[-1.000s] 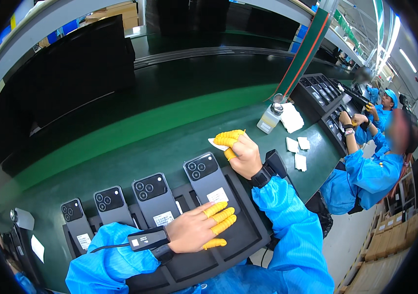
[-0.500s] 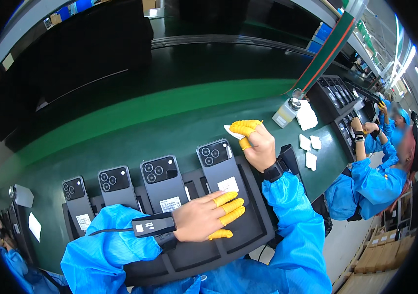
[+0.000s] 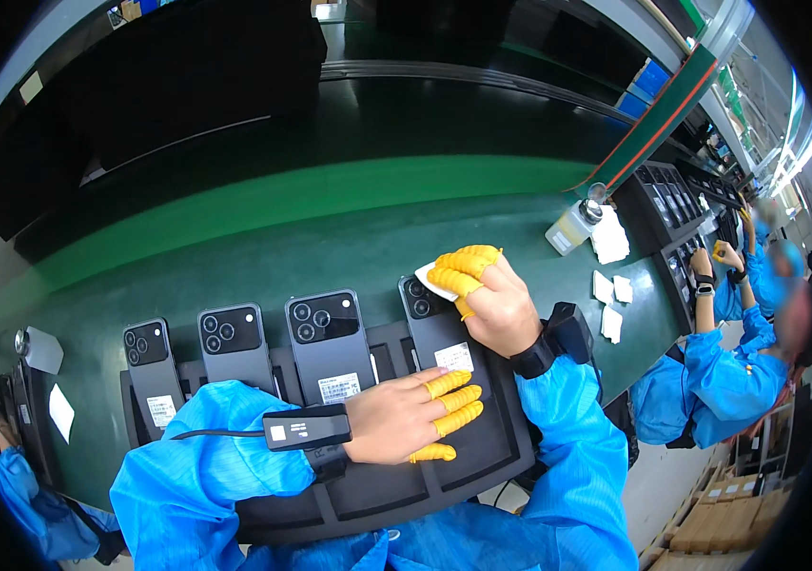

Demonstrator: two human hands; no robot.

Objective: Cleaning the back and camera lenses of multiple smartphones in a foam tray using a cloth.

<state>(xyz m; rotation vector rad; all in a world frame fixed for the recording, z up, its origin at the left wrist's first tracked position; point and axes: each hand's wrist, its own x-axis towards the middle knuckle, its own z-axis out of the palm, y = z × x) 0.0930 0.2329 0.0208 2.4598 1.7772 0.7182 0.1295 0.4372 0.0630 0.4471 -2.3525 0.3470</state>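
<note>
Four grey smartphones lie backs up in a black foam tray point(image 3: 368, 500), camera blocks at the far end, each with a white label. On the lower part of the rightmost smartphone point(image 3: 436, 335) my left hand point(image 3: 401, 419) lies flat, its yellow-cot fingers spread. My right hand point(image 3: 491, 300), also in yellow finger cots, pinches a folded white wipe point(image 3: 434, 283) over that phone's camera block, partly hiding it. Left of it rest another smartphone point(image 3: 328, 347), a third smartphone point(image 3: 237, 354) and the leftmost smartphone point(image 3: 150, 366).
A pump bottle point(image 3: 569, 230) stands at the right, beside a stack of white wipes point(image 3: 609, 238) and several small folded wipes point(image 3: 611, 324). At the left are another bottle point(image 3: 41, 350) and a paper sheet point(image 3: 60, 413). Co-workers in blue point(image 3: 710, 381) sit further right, by trays of phones.
My right hand has come down and left, bringing the wipe onto the rightmost phone's camera block. My left hand stays flat on the phone. The whole view has shifted slightly.
</note>
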